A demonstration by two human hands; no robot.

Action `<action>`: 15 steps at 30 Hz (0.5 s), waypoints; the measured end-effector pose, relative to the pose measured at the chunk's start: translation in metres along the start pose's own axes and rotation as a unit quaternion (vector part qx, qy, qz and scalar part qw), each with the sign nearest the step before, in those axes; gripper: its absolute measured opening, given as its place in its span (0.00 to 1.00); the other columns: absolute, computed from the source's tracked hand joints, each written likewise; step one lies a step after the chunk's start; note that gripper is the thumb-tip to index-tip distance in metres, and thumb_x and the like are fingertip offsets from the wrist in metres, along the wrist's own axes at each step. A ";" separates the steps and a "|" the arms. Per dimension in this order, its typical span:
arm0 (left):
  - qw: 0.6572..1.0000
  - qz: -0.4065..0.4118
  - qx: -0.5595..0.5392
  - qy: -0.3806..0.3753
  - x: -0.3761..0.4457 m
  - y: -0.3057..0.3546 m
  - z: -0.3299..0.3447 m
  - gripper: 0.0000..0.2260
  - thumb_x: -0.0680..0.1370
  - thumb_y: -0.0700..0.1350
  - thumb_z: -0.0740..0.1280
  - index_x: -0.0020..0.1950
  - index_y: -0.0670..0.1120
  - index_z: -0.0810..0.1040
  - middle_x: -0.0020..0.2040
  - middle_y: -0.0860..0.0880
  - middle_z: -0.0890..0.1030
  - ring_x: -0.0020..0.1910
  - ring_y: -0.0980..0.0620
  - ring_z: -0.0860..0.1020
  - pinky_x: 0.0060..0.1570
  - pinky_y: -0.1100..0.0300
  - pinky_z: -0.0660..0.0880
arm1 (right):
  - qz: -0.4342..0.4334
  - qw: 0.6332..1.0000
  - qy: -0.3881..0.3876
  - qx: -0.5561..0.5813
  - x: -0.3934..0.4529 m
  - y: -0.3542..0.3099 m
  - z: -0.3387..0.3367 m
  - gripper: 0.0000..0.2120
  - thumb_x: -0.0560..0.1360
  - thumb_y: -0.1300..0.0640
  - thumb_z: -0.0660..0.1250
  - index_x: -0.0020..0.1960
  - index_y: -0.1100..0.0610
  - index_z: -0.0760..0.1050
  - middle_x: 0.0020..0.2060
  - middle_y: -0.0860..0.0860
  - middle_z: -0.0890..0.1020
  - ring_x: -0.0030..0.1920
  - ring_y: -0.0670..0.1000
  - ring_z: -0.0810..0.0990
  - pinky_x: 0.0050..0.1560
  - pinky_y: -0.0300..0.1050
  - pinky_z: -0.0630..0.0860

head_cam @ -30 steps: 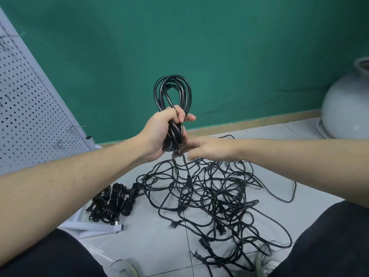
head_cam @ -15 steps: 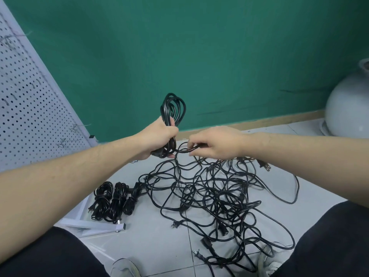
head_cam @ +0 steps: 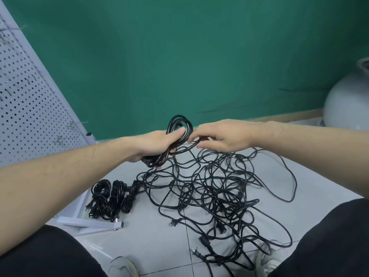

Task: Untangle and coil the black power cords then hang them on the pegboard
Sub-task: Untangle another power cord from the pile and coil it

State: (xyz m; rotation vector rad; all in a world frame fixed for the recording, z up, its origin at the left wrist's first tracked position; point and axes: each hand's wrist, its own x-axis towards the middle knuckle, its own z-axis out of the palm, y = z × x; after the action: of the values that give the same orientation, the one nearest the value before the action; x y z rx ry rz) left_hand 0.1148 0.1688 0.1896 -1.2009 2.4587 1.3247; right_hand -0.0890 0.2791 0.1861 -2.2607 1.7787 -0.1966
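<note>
My left hand [head_cam: 157, 143] grips a partly wound black cord coil [head_cam: 179, 124] held above the floor, its loops sticking up past my thumb. My right hand [head_cam: 219, 136] is just right of it, fingers pinching the loose strand of that same cord where it leaves the coil. Below both hands a large tangle of black power cords [head_cam: 219, 194] spreads over the grey tiles, plugs showing near the front. Three finished cord bundles [head_cam: 111, 198] lie side by side to the left of the tangle. The white pegboard [head_cam: 24, 108] leans at the left, with wire hooks on it.
A green wall runs behind. A big grey rounded vessel [head_cam: 347, 100] stands at the right. The pegboard's white metal foot [head_cam: 89, 223] lies on the floor beside the bundles. My knees in black trousers and my shoes frame the bottom edge.
The coil has come down from an upright hold to a lower, tilted one. My right hand moved from under the coil to its right side, wrapping the loose strand.
</note>
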 end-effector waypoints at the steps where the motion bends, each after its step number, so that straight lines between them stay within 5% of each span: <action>1: 1.000 -0.001 0.005 0.005 0.001 -0.001 -0.001 0.25 0.81 0.70 0.51 0.46 0.51 0.74 0.29 0.53 0.75 0.24 0.51 0.72 0.23 0.65 0.63 | 0.004 1.000 0.012 0.023 0.000 0.000 -0.001 0.14 0.83 0.47 0.62 0.66 0.49 0.72 0.48 0.36 0.76 0.44 0.36 0.74 0.45 0.32 0.66; 4: 1.000 0.027 0.015 -0.006 -0.001 -0.002 -0.006 0.27 0.74 0.72 0.53 0.41 0.48 0.72 0.25 0.54 0.73 0.24 0.52 0.71 0.20 0.67 0.64 | -0.006 0.997 0.070 0.043 0.001 0.001 -0.001 0.12 0.80 0.44 0.67 0.57 0.50 0.77 0.43 0.42 0.80 0.42 0.45 0.75 0.45 0.41 0.71; 9: 0.990 0.075 0.087 -0.084 -0.001 0.003 -0.005 0.12 0.82 0.55 0.66 0.42 0.54 0.67 0.22 0.64 0.73 0.21 0.66 0.73 0.23 0.75 0.65 | 0.116 0.982 0.129 -0.074 0.002 -0.002 -0.006 0.31 0.60 0.19 0.60 0.39 0.47 0.74 0.31 0.47 0.79 0.36 0.50 0.75 0.37 0.45 0.70; 15: 0.975 0.018 0.115 -0.189 -0.001 0.002 -0.002 0.21 0.66 0.65 0.69 0.42 0.49 0.71 0.34 0.52 0.72 0.32 0.50 0.70 0.30 0.62 0.69 | 0.060 0.987 0.124 0.078 0.003 -0.005 -0.009 0.24 0.68 0.29 0.67 0.44 0.50 0.77 0.35 0.48 0.81 0.37 0.49 0.74 0.43 0.49 0.74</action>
State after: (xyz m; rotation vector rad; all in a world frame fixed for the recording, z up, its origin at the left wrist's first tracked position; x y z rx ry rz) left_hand 0.1143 0.1684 0.1923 -0.7720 2.2871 1.1129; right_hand -0.0855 0.2760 0.1956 -2.0879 1.9365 -0.5946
